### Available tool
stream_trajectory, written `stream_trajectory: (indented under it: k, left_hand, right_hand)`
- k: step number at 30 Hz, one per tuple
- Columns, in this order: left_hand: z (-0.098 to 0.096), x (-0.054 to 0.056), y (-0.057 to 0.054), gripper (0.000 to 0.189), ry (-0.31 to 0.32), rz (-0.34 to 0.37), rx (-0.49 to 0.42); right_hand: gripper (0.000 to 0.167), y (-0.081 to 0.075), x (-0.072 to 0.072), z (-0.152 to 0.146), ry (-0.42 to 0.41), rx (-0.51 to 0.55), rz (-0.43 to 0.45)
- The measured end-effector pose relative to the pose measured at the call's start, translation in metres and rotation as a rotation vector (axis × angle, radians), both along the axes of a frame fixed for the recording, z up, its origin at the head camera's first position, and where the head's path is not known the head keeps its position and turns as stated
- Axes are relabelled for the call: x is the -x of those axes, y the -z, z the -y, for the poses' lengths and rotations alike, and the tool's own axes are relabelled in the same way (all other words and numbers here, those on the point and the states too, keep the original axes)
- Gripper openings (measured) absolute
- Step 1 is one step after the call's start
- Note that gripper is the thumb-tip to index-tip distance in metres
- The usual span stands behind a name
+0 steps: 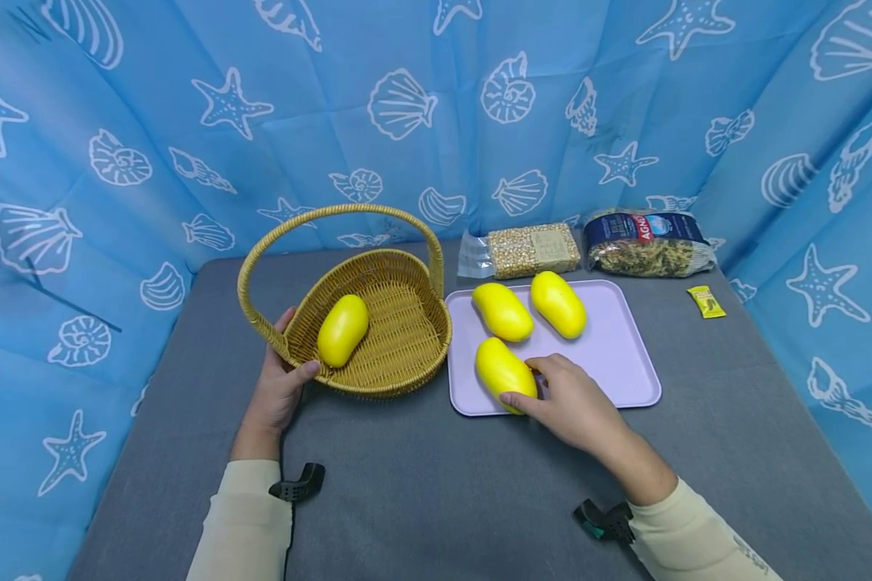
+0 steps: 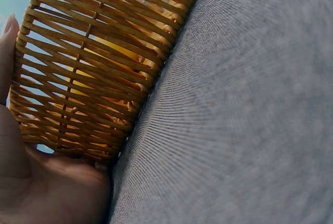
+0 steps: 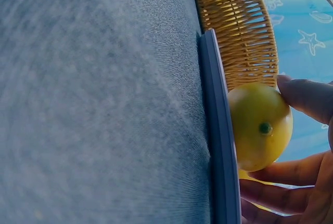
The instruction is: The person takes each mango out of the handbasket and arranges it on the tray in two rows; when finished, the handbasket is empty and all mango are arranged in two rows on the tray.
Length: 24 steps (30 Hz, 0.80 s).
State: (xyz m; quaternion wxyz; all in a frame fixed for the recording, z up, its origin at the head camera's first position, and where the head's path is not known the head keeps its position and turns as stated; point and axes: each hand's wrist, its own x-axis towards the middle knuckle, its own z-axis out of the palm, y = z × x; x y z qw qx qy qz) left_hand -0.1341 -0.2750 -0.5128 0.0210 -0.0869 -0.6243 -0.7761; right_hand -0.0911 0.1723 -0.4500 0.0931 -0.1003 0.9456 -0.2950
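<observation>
A wicker basket [image 1: 401, 332] with a tall arched handle stands at the left, one yellow mango [image 1: 343, 331] lying inside. My left hand [image 1: 282, 394] holds the basket's left side, thumb over the rim and other fingers mostly hidden behind the wall. On the lilac tray [image 1: 618, 355], my right hand [image 1: 576, 397] grips the nearest mango [image 1: 504, 371], thumb on its near end and fingers on its right side. The right wrist view shows this mango's [image 3: 260, 130] round end with a green stem spot. Two more mangoes, one left [image 1: 504, 311] and one right [image 1: 558, 305], lie behind it.
Behind the tray lie a clear pack of pale kernels [image 1: 526, 252] and a dark-labelled AGNESI-style bag [image 1: 648, 244]. A small yellow packet [image 1: 707, 302] sits to the tray's right. Blue shell-patterned curtains [image 1: 407, 153] enclose the grey tabletop [image 1: 436, 492].
</observation>
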Motion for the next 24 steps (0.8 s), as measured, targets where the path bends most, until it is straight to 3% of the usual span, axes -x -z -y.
stream_trajectory:
  k: [24]
  left_hand:
    - [0.0013, -0.0004, 0.0023, 0.095, 0.027, -0.025, -0.012]
  right_hand:
    - [0.068, 0.0009, 0.0006, -0.0016, 0.01, 0.009, -0.001]
